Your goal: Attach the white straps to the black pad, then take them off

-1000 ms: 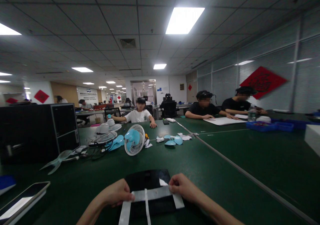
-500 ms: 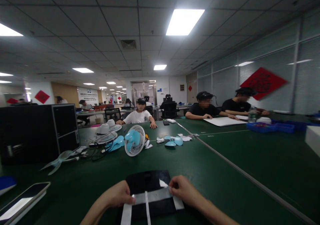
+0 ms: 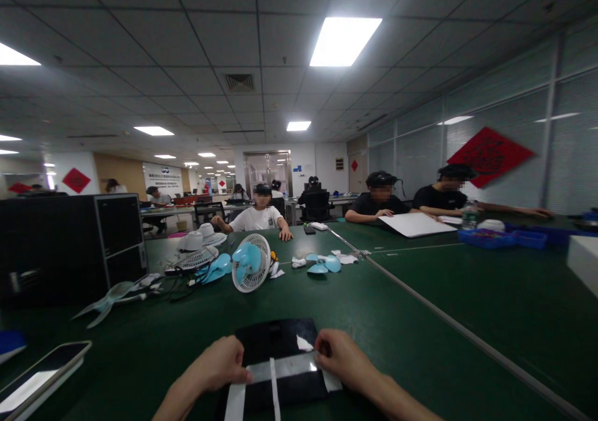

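On the green table before me lies a flat black rectangular piece [image 3: 280,331]. Across it runs a shiny, translucent strip of tape [image 3: 299,365], pinched at one end by my left hand [image 3: 219,362] and at the other by my right hand [image 3: 346,359]. A narrow white strip [image 3: 275,393] crosses beneath or over the tape; I cannot tell which. A broader white band [image 3: 235,402] lies below my left hand, and another pale band [image 3: 332,381] shows under my right. Beside my right fingertips is a small white scrap [image 3: 304,343].
A phone [image 3: 42,371] rests at left, near a black computer case [image 3: 119,240]. Beyond my hands stand a small fan [image 3: 251,263] and loose blue blades [image 3: 322,265]. Blue trays [image 3: 486,238] are at right. Several people sit around; one holds a white board [image 3: 415,224].
My hands and the tape stay almost in place. Across the table, one person's arm now reaches out to the right, and the near edge of the white board has tilted slightly.
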Demonstrator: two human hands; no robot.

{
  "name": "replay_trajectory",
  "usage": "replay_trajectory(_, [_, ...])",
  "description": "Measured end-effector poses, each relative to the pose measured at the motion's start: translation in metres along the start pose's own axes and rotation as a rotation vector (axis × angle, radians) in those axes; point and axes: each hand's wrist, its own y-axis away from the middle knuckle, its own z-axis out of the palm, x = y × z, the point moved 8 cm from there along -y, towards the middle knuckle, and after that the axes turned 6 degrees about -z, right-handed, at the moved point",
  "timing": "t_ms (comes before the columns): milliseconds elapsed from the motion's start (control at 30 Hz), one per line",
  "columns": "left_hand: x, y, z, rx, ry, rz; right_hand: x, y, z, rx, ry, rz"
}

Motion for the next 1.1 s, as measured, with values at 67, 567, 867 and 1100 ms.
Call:
replay_trajectory(67, [0.014,0.004,0.001,0.002,0.003,0.102,0.000,0.001,-0.001,0.004,0.025,0.005])
replay_trajectory(567, [0.058,0.026,0.013,-0.115,-0.044,0.461,-0.026,0.002,-0.011,0.025,0.095,-0.058])
replay_trajectory(867, [0.054,0.023,0.015,-0.108,-0.026,0.472,-0.099,0.017,0.051,-0.157,0.208,-0.550])
replay_trajectory(1100, [0.050,0.018,0.019,-0.098,-0.041,0.450,-0.090,0.017,0.086,-0.171,0.360,-0.670])
